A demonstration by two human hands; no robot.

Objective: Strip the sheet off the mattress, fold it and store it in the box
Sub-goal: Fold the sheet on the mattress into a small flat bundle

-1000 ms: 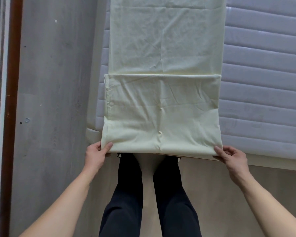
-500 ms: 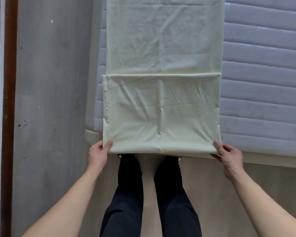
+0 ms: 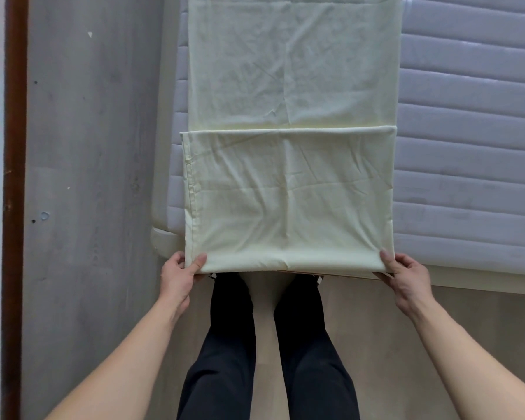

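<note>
A pale yellow sheet [image 3: 288, 192] lies in a folded strip on the grey mattress [image 3: 467, 147] — left hand [image 3: 176, 277] and right hand [image 3: 406, 277] each pinch a near corner, grip tight on the fabric.

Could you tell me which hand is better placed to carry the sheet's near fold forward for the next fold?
Neither alone: left hand and right hand each pinch a near corner of the sheet, symmetrically, so both should lift together.
</note>
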